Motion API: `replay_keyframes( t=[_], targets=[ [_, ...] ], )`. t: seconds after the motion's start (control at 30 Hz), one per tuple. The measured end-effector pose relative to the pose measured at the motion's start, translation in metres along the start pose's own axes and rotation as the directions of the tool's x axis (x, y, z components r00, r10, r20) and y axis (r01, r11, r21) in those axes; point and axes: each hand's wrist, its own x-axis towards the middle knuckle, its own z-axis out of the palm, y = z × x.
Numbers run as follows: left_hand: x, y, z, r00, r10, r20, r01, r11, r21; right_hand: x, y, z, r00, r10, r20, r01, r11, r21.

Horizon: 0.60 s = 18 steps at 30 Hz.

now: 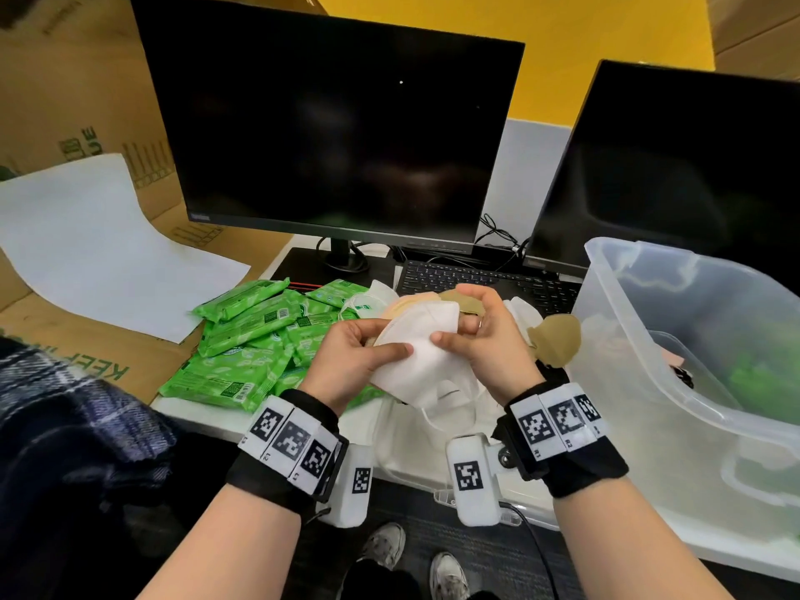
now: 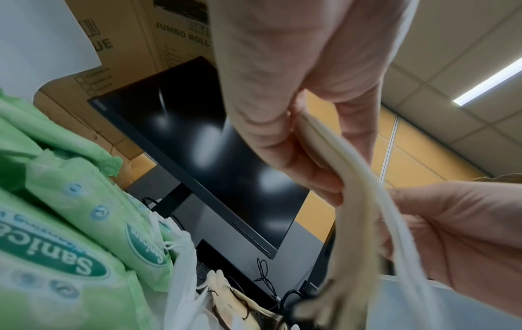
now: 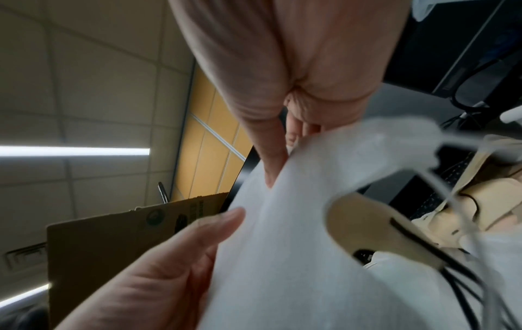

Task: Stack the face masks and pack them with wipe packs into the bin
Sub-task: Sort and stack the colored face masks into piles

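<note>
Both hands pinch white folded fabric face mask [image 1: 417,339] btwn them: left hand [image 1: 350,361] on its left edge, right hand [image 1: 485,339] on right; above bench, clear plastic bin [image 1: 675,339] to the right

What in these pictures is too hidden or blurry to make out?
- How many masks are held: the head view shows the white mask covering the rest; the left wrist view shows only blurred edges.
- Bin contents: head view, cloudy wall blurs green and pink shapes.
- Right hand fingertips: hidden behind the masks.
- Wipe packs: head view, small print too tiny; left hand covers some.
</note>
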Motion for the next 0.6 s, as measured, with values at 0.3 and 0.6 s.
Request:
replay_keyframes(
  t=[0.3,0.6],
  targets=[
    [-0.002,0.001,0.0,0.998,0.026,0.056,-0.025,1.0,-0.011,0.006,0.004,0.004,0.999,-0.009,0.04,0.017,0.982,-0.189],
    [0.004,0.002,0.014,0.967,-0.115,-0.228,0.034,0.943,-0.332,0.011,0.01,0.01,0.993,-0.105,-0.053,0.099,0.99,-0.096]
  ],
)
